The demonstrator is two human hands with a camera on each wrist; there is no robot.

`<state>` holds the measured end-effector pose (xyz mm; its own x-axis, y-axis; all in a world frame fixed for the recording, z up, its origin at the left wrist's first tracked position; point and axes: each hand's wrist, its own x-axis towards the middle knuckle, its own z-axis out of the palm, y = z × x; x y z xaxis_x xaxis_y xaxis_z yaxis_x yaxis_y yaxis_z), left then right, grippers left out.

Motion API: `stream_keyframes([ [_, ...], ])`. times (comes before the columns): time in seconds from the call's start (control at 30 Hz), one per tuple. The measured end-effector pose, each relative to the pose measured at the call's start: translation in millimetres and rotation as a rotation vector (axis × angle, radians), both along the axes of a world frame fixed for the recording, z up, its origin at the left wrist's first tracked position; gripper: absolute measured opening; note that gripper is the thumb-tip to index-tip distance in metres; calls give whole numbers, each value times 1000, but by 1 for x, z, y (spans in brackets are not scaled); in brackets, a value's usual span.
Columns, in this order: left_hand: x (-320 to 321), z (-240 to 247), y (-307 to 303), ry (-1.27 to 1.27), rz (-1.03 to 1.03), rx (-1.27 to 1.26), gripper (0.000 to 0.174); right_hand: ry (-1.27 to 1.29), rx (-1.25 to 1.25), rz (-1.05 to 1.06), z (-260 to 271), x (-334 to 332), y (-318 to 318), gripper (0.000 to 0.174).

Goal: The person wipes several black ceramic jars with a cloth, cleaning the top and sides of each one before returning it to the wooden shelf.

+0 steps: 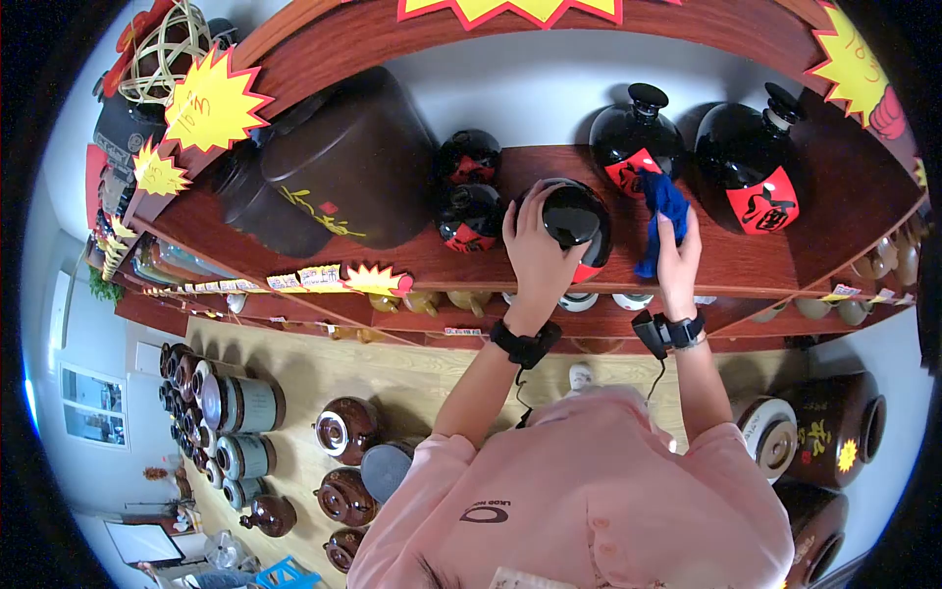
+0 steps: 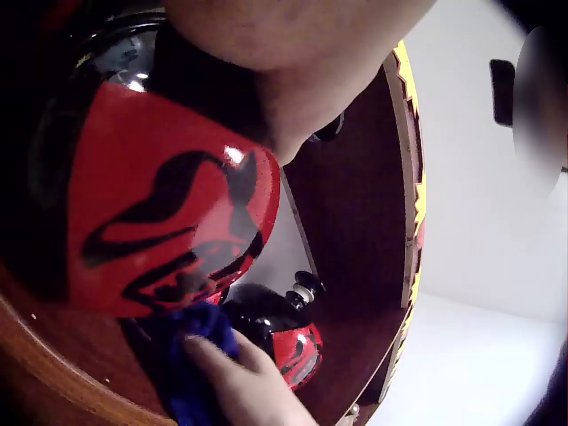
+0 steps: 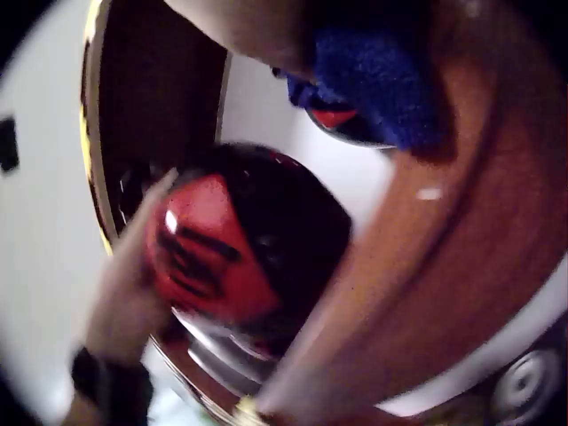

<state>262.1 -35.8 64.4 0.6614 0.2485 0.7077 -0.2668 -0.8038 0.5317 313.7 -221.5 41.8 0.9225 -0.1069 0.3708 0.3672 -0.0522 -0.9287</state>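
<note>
A round black jar with a red label (image 2: 169, 213) is on the shelf in the middle of the head view. My left hand (image 1: 535, 257) grips its top and side, fingers curled round it. In the right wrist view the same jar (image 3: 293, 231) looks tilted, its red label facing the camera. My right hand (image 1: 679, 263) pinches a dark blue cloth (image 1: 665, 218), held apart from the jar, in front of a black bottle with a red label (image 1: 620, 137). The left wrist view shows the cloth (image 2: 197, 364) below the jar.
Another black bottle (image 1: 751, 162) stands at the right on the shelf. Two small black jars (image 1: 468, 214) and a large brown jar (image 1: 353, 157) are at the left. The wooden shelf edge (image 1: 589, 278) runs in front, with price tags (image 1: 373, 280) along it.
</note>
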Motion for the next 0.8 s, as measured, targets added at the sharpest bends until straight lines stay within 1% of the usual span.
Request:
stream_keyframes([
  [0.1,1,1,-7,5,-15,109,60,-288,-54,92,48,-16,19,37],
  [0.17,10,-13,-6,44,16,267,60,-610,-454,128,82,-26,32,49],
  [0.2,16,-24,-7,60,33,345,60,-699,-643,148,89,-30,39,51],
  [0.23,21,-34,-17,49,-408,-357,55,-785,-834,168,93,-33,46,53],
  [0.27,25,-43,-28,-133,-755,-1109,50,-831,-927,229,90,-32,54,51],
  [0.33,19,-47,-27,-226,-1013,-1498,46,-890,-871,200,81,-26,64,45],
  [0.37,24,-54,-24,-230,-996,-1456,45,-899,-853,209,81,-23,65,41],
  [0.4,30,-51,-21,-235,-978,-1416,44,-894,-817,217,80,-18,67,39],
  [0.47,30,-48,-18,-187,-822,-1120,42,-884,-746,236,78,-9,70,35],
  [0.57,30,-35,-14,-92,-554,-721,41,-793,-664,257,79,-2,71,36],
  [0.7,38,-29,-8,58,-203,-195,40,-692,-599,290,82,5,76,32],
  [0.8,39,-24,6,131,51,230,40,-581,-419,305,77,15,85,27],
])
